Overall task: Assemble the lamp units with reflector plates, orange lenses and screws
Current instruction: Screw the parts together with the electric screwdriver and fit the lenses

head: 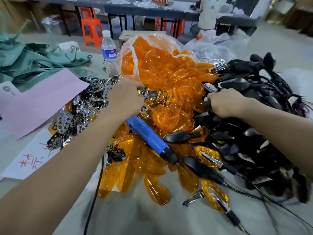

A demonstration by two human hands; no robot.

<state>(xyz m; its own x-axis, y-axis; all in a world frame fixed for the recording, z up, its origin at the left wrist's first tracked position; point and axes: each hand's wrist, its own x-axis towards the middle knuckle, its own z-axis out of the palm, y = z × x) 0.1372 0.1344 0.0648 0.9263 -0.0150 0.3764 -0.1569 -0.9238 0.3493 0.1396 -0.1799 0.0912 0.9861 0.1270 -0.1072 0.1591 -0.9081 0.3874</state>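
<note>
Both hands were gathering parts: right hand (pixel 225 104) clamped on a black lamp housing (pixel 210 87) beside the orange lenses (pixel 169 73); left hand (pixel 125 97) among reflector plates (pixel 94 97), its grip unreadable. Seating a plate seemed next.

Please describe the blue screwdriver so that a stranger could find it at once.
Find the big clear plastic bag of orange lenses in the middle of the table. On its near side, the blue plastic electric screwdriver lies slanted on loose orange lenses. It is the only blue tool there.
</note>
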